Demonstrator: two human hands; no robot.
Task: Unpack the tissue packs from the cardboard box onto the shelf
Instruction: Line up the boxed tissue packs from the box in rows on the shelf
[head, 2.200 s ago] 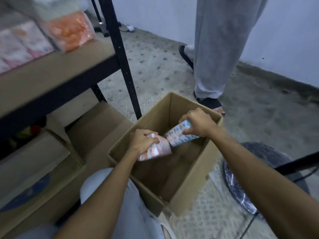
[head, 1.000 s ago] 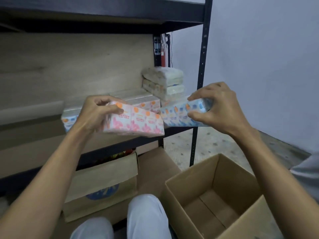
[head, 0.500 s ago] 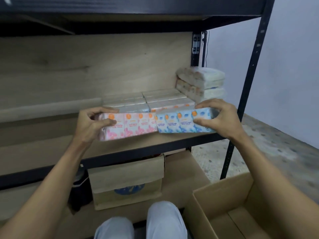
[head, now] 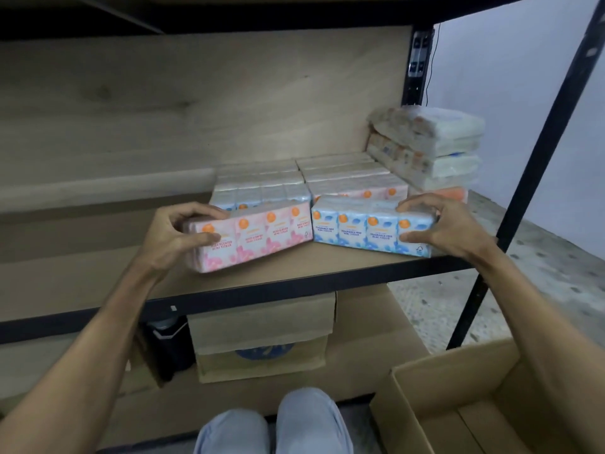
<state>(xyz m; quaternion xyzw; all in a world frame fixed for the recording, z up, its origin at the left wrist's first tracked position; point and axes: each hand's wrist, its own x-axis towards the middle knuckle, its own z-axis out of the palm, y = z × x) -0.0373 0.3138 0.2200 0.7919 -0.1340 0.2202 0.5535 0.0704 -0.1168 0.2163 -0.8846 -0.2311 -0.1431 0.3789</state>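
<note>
Half a second ago you were carrying both packs in front of the shelf; now you have brought them down to the shelf board, in the middle of the frame. Your left hand grasps the left end of the pink pack, thumb on the front face and fingers curled over the top. Your right hand grasps the right end of the blue pack the same way.

The two packs sit end to end, just in front of the rows of packs already laid down. The blue one looks settled near the front edge. The pink one is tilted, its right end higher, and I cannot tell whether it lies flat yet.

This pair is therefore nearly delivered: level the pink pack, push both back against the row, then let go. The cardboard box, at lower right, shows bare bottom in the part you can see, so little seems left.
</note>
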